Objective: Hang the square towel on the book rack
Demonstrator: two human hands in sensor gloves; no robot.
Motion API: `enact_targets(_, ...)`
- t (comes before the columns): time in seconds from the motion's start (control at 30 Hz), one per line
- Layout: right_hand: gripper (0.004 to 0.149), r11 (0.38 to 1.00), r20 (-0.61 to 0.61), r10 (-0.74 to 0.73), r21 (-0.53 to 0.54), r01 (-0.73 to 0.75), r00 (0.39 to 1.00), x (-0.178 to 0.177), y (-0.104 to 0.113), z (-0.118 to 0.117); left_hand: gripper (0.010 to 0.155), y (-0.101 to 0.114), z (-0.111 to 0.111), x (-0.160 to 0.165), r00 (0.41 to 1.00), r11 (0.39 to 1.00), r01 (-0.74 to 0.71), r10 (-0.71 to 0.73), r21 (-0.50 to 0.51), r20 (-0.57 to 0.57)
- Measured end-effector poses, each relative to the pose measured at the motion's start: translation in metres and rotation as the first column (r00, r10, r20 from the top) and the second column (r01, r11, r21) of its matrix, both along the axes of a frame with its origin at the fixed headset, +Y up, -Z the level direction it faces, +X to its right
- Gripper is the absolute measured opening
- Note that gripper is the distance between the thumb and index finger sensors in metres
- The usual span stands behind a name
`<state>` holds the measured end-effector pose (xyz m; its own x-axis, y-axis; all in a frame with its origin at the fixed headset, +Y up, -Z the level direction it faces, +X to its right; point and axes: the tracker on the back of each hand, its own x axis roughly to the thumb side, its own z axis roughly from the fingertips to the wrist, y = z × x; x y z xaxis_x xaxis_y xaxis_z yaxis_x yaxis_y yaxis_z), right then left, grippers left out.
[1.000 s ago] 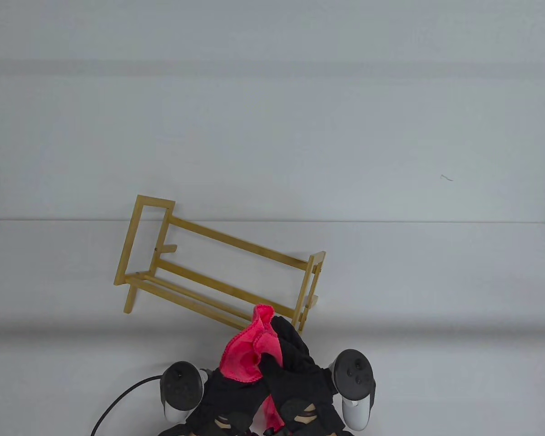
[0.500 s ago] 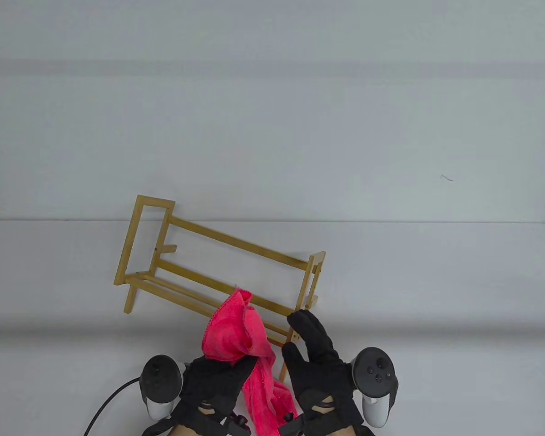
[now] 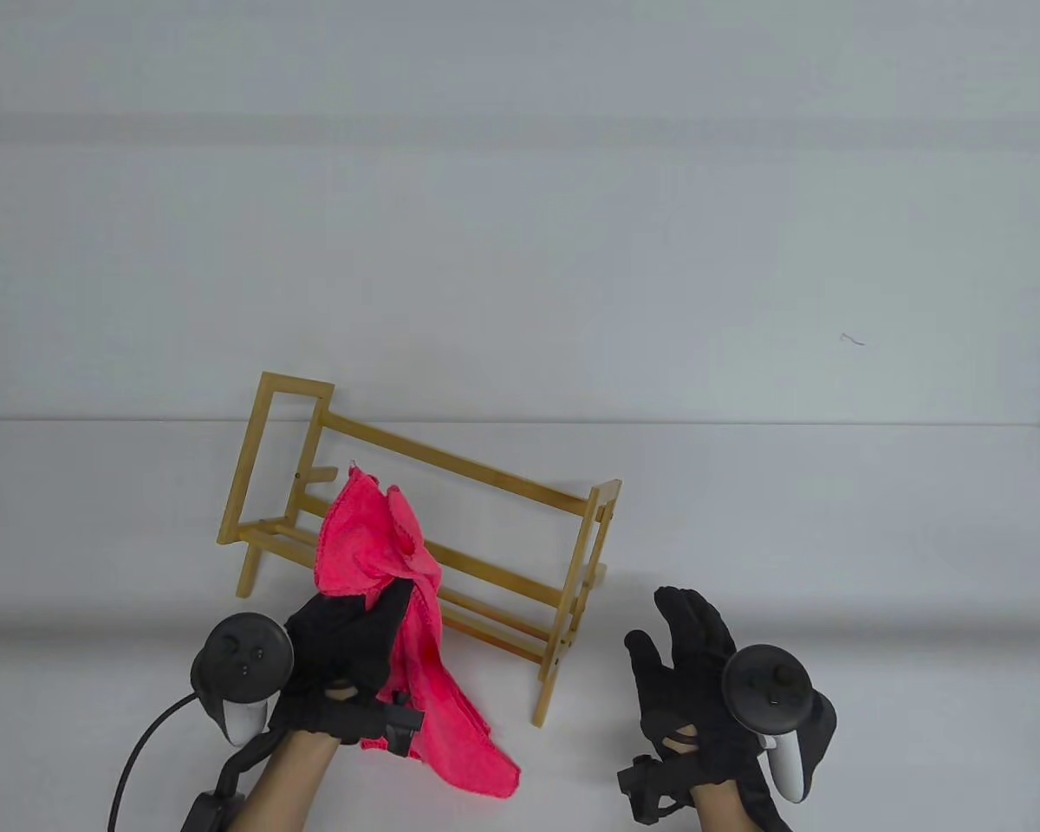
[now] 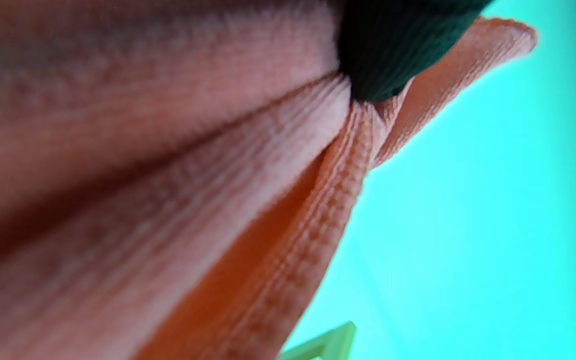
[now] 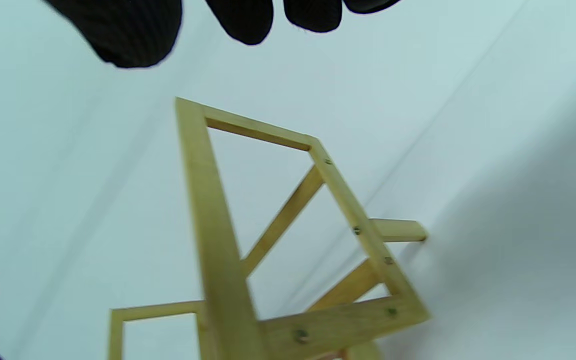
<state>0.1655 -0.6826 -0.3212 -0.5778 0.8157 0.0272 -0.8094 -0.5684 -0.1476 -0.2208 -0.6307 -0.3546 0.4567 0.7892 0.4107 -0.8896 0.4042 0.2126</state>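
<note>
A bamboo book rack (image 3: 451, 498) stands slanted on the white table (image 3: 832, 537). My left hand (image 3: 355, 628) grips a pink square towel (image 3: 368, 537) and holds it bunched in front of the rack's left half, one end hanging down to the table (image 3: 477, 754). In the left wrist view the towel (image 4: 168, 200) fills the frame under a gloved fingertip (image 4: 388, 55). My right hand (image 3: 689, 637) is open and empty, right of the rack. The right wrist view shows the rack's end frame (image 5: 288, 225) below my fingertips (image 5: 240, 20).
A black cable (image 3: 143, 745) runs from my left wrist toward the table's front edge. The table's far edge lies just behind the rack, with a grey wall (image 3: 520, 217) beyond.
My left hand carried the towel up and left, in front of the rack's left half. My right hand let go of the towel and moved away to the right, fingers spread.
</note>
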Motion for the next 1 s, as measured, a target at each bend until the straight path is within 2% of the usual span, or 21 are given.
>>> enact_targets(0.13,0.069,0.994,0.016,0.094,-0.048,-0.093,0.995,0.004,-0.008,-0.003,0.056,0.011,-0.026,0.003,0.999,0.999,0.029,-0.030,-0.019,-0.045)
enact_targets(0.3,0.069,0.990,0.026,0.092,-0.109,-0.089,0.995,0.010,-0.018,-0.006,0.056,0.021,-0.058,0.015,0.997,0.998,0.047,-0.050,-0.049,-0.062)
enact_targets(0.53,0.069,0.985,0.009,0.117,-0.128,-0.115,0.993,0.009,-0.017,-0.006,0.056,0.028,-0.093,0.044,0.994,0.993,0.074,-0.081,-0.091,-0.070)
enact_targets(0.8,0.070,0.985,0.007,0.126,-0.118,-0.124,0.992,0.010,-0.012,-0.004,0.057,0.017,-0.129,0.084,0.981,0.967,0.175,-0.187,-0.185,-0.050)
enact_targets(1.0,0.069,0.985,0.004,0.125,-0.120,-0.124,0.992,0.011,-0.012,-0.005,0.057,0.003,-0.152,0.111,0.947,0.912,0.306,-0.322,-0.274,-0.014)
